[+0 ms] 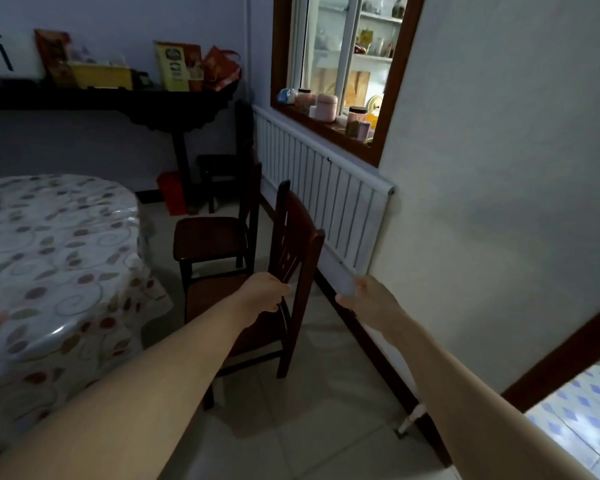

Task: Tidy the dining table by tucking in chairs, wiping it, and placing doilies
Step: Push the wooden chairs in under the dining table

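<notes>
A dark wooden chair [293, 244] stands in the middle of the view, between the dining table [52, 251] and the wall. My left hand [264, 294] grips the back of this chair low down, fingers curled round a slat. My right hand [368, 299] hovers in the air to the right of the chair with fingers spread, touching nothing. The round table at the left wears a leaf-patterned cloth under clear plastic. A second dark chair [215, 237] stands farther back beside the table, pulled out.
A white radiator [326, 188] runs along the right wall under a wood-framed window [329, 129] with jars on its sill. A third chair [222, 168] and a red box [172, 192] sit near a dark side table [125, 98]. Pale tiled floor surrounds the chairs.
</notes>
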`<state>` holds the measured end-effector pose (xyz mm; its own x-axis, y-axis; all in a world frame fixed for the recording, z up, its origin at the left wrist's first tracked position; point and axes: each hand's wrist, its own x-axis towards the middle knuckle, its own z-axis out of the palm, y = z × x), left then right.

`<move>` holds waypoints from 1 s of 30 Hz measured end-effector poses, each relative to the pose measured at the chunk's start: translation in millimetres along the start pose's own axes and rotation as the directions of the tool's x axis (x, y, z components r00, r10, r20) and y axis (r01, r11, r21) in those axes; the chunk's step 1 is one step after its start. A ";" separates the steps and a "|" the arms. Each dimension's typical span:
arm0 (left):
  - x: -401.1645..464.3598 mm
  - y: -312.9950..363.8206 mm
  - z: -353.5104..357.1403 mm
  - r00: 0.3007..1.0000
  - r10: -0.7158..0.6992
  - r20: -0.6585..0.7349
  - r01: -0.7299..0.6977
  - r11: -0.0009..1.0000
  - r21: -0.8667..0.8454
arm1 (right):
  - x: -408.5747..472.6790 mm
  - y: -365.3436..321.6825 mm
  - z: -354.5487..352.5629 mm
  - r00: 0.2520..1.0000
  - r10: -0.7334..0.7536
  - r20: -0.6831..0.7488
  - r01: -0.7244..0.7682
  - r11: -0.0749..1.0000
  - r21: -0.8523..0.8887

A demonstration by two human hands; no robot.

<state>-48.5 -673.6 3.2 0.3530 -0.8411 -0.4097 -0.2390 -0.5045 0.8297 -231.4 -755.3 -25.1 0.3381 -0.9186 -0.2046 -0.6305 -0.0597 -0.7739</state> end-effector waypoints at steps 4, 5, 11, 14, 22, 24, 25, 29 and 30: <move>78.2 43.4 22.1 0.998 -0.016 -0.059 0.018 0.999 0.047 | 83.0 11.1 -30.5 0.999 -0.027 0.036 0.026 0.999 0.040; 97.3 52.1 27.8 0.997 -0.018 -0.073 0.021 0.999 0.046 | 103.5 13.7 -36.8 0.999 -0.025 0.048 0.023 0.999 0.040; 216.7 89.4 74.9 0.972 -0.091 -0.219 0.090 0.996 -0.015 | 244.9 38.0 -83.4 0.972 -0.106 0.208 0.106 0.994 0.009; 258.1 107.1 90.5 0.931 -0.145 -0.334 0.145 0.989 -0.026 | 300.8 44.9 -101.4 0.947 -0.139 0.291 0.154 0.988 -0.029; 329.1 123.7 94.4 0.832 -0.257 -0.492 0.225 0.967 -0.124 | 412.1 25.2 -88.7 0.840 -0.226 0.493 0.296 0.953 -0.068; 348.0 122.8 92.5 0.819 -0.300 -0.488 0.234 0.953 -0.192 | 436.9 13.2 -77.2 0.815 -0.248 0.524 0.336 0.939 -0.078; 358.0 121.5 91.1 0.816 -0.307 -0.489 0.236 0.950 -0.203 | 448.7 7.4 -71.4 0.806 -0.255 0.535 0.348 0.934 -0.080; 405.1 118.5 75.8 0.813 -0.308 -0.494 0.280 0.951 -0.133 | 495.4 -13.1 -49.5 0.744 -0.323 0.584 0.467 0.878 -0.110; 413.4 118.9 72.2 0.815 -0.309 -0.491 0.291 0.950 -0.114 | 503.4 -15.7 -45.5 0.715 -0.339 0.612 0.513 0.849 -0.128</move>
<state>3.7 -1095.4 -94.9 0.8052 -0.4341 -0.4039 -0.0211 -0.7018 0.7121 -83.0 -1234.5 -88.8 0.8830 -0.3970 -0.2505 -0.4513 -0.5714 -0.6854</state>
